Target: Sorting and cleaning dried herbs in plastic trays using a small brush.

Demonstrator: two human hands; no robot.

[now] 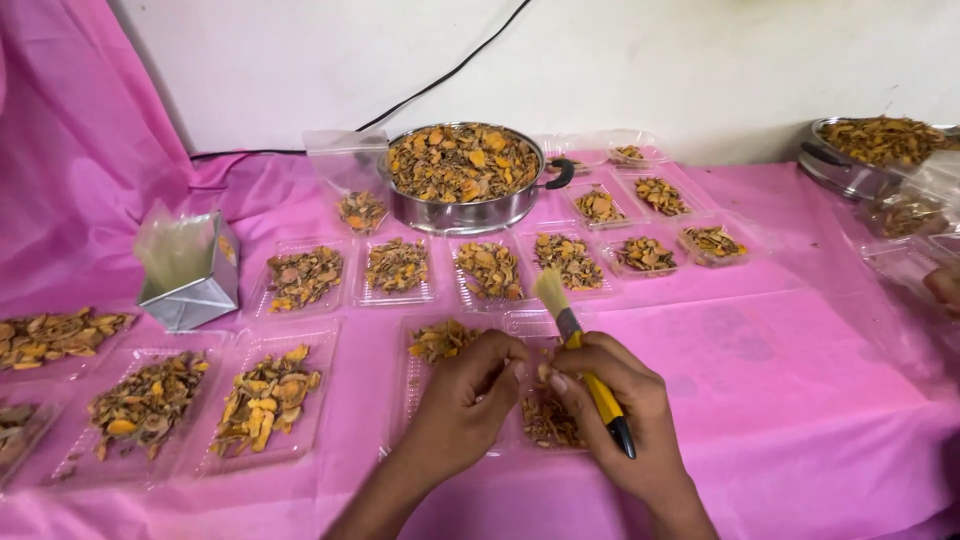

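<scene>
My right hand (615, 410) grips a yellow-handled brush (580, 350) with pale bristles pointing up and away. My left hand (465, 395) pinches something small between its fingertips, right beside the right hand's fingers; what it pinches is too small to tell. Both hands hover over a clear plastic tray (415, 385) holding dried orange-brown slices (548, 420). A second heap of slices (440, 340) lies at that tray's far left.
A steel pan (465, 175) full of dried slices stands at the back. Several clear trays of slices (395, 268) lie in rows on the pink cloth (800, 400). A silver box with a bag (190, 270) sits left. Another pan (880, 145) stands far right.
</scene>
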